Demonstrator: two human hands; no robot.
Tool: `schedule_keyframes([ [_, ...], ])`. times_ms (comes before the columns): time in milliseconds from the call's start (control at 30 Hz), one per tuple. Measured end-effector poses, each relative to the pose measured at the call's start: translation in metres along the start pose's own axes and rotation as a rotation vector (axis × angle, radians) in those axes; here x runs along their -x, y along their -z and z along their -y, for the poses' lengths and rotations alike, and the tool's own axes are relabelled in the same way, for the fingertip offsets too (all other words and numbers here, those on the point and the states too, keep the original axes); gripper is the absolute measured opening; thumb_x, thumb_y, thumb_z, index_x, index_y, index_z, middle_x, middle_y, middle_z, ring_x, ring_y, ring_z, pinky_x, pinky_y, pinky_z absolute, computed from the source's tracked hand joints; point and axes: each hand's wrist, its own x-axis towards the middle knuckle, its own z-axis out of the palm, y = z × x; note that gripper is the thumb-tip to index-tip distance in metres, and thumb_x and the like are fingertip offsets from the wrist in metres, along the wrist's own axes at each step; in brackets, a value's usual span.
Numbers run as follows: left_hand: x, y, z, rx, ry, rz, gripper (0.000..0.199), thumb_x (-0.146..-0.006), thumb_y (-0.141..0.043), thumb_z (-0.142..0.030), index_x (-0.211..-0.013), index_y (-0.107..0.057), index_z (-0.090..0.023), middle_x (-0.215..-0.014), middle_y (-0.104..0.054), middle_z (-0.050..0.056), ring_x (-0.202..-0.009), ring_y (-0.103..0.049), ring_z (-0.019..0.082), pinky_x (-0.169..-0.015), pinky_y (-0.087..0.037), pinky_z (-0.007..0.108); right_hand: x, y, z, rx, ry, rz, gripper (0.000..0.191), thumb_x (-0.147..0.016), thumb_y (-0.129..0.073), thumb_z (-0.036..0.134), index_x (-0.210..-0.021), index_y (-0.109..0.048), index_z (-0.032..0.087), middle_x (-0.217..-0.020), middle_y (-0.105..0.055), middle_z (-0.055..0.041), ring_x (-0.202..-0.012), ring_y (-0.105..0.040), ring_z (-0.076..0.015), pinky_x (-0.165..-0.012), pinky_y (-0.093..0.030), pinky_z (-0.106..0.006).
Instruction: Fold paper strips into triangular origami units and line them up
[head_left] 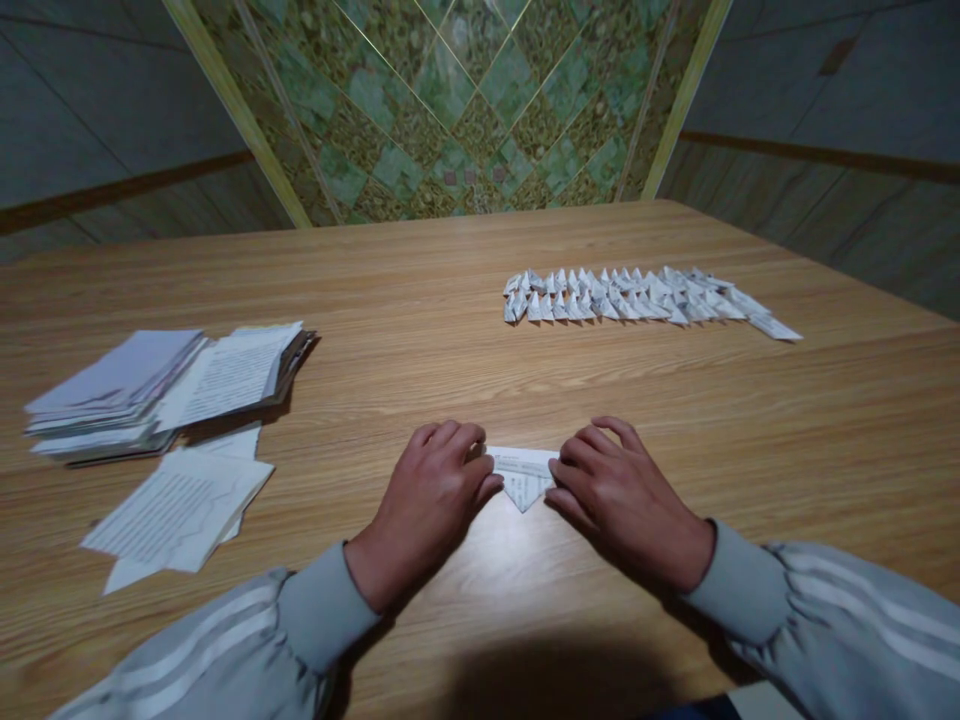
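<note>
A small folded piece of printed paper lies low over the table in front of me, its point facing me and a folded band across its top. My left hand pinches its left end between thumb and fingers. On the opposite end, my right hand grips the paper the same way, with one finger raised. The fingertips cover both ends of the paper.
The wooden table spreads out all around. To the left is a stack of papers, with loose printed sheets nearer me. At the back right, several folded paper pieces stand in two rows. A patterned wall rises behind.
</note>
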Motion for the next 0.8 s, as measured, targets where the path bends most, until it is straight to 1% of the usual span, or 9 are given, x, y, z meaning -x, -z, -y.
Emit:
schedule_keyframes([
  [33, -0.006, -0.001, 0.001, 0.024, 0.011, 0.004, 0.012, -0.09, -0.068, -0.027, -0.082, -0.07, -0.019, -0.102, -0.065, 0.008, -0.094, -0.057, 0.026, -0.081, -0.043, 0.04, -0.006, 0.001, 0.001, 0.015, -0.012, 0.005, 0.019, -0.093, -0.066, 0.033, -0.08, -0.069, 0.018, -0.086, -0.067, -0.0047, -0.091, -0.056, -0.0223, -0.098, -0.032, -0.043],
  [100, -0.017, -0.003, 0.002, 0.087, 0.017, 0.048, 0.003, -0.088, -0.07, -0.021, -0.087, -0.068, -0.018, -0.101, -0.066, 0.007, -0.094, -0.058, 0.025, -0.078, -0.045, 0.038, -0.017, 0.002, 0.003, 0.045, -0.031, 0.026, 0.016, -0.09, -0.069, 0.027, -0.077, -0.069, 0.017, -0.085, -0.068, -0.0054, -0.092, -0.057, -0.0233, -0.093, -0.034, -0.041],
  [200, -0.027, -0.003, 0.005, 0.2, 0.026, 0.128, 0.012, -0.088, -0.067, -0.016, -0.1, -0.065, -0.019, -0.1, -0.065, 0.005, -0.092, -0.059, 0.023, -0.077, -0.046, 0.034, -0.028, 0.003, 0.004, 0.049, -0.068, 0.079, 0.014, -0.084, -0.075, 0.027, -0.082, -0.069, 0.015, -0.09, -0.07, -0.0077, -0.092, -0.058, -0.0245, -0.086, -0.036, -0.039],
  [300, -0.029, 0.0, 0.007, 0.23, 0.055, 0.183, 0.013, -0.087, -0.067, -0.016, -0.1, -0.063, -0.018, -0.096, -0.065, 0.006, -0.088, -0.059, 0.023, -0.076, -0.047, 0.033, -0.033, 0.005, 0.002, 0.01, -0.103, 0.134, 0.017, -0.082, -0.078, 0.028, -0.088, -0.068, 0.015, -0.093, -0.07, -0.0079, -0.091, -0.059, -0.0242, -0.08, -0.037, -0.036],
  [367, -0.029, 0.002, 0.006, 0.234, 0.066, 0.212, 0.012, -0.087, -0.068, -0.016, -0.098, -0.063, -0.017, -0.094, -0.065, 0.006, -0.086, -0.059, 0.023, -0.075, -0.046, 0.034, -0.036, 0.007, -0.001, -0.029, -0.103, 0.169, 0.02, -0.082, -0.078, 0.027, -0.094, -0.067, 0.016, -0.096, -0.069, -0.0072, -0.092, -0.06, -0.0242, -0.08, -0.036, -0.035],
  [433, -0.029, 0.004, 0.005, 0.238, 0.07, 0.221, 0.012, -0.086, -0.069, -0.016, -0.096, -0.062, -0.016, -0.093, -0.065, 0.007, -0.085, -0.059, 0.023, -0.076, -0.046, 0.034, -0.039, 0.01, -0.003, -0.063, -0.09, 0.215, 0.022, -0.081, -0.079, 0.026, -0.098, -0.067, 0.017, -0.1, -0.069, -0.007, -0.095, -0.06, -0.0244, -0.08, -0.036, -0.035],
  [533, -0.027, 0.002, 0.004, 0.248, 0.068, 0.214, 0.015, -0.086, -0.071, -0.02, -0.096, -0.061, -0.015, -0.096, -0.064, 0.008, -0.088, -0.059, 0.024, -0.076, -0.047, 0.035, -0.044, 0.012, -0.006, -0.086, -0.079, 0.271, 0.022, -0.081, -0.079, 0.024, -0.099, -0.067, 0.018, -0.103, -0.069, -0.0073, -0.098, -0.06, -0.0252, -0.081, -0.034, -0.035],
  [633, -0.025, -0.001, 0.004, 0.292, 0.065, 0.199, 0.015, -0.086, -0.07, -0.021, -0.097, -0.06, -0.016, -0.097, -0.065, 0.007, -0.088, -0.06, 0.024, -0.076, -0.047, 0.035, -0.048, 0.012, -0.006, -0.105, -0.098, 0.3, 0.02, -0.081, -0.077, 0.023, -0.097, -0.066, 0.017, -0.1, -0.07, -0.0076, -0.096, -0.061, -0.0251, -0.08, -0.032, -0.035],
  [800, -0.026, 0.0, 0.003, 0.327, 0.057, 0.193, 0.01, -0.085, -0.068, -0.016, -0.091, -0.06, -0.017, -0.091, -0.065, 0.005, -0.084, -0.06, 0.022, -0.073, -0.046, 0.033, -0.053, 0.015, -0.006, -0.157, -0.121, 0.332, 0.014, -0.08, -0.078, 0.02, -0.089, -0.068, 0.018, -0.094, -0.071, -0.0063, -0.092, -0.061, -0.0242, -0.074, -0.029, -0.032],
])
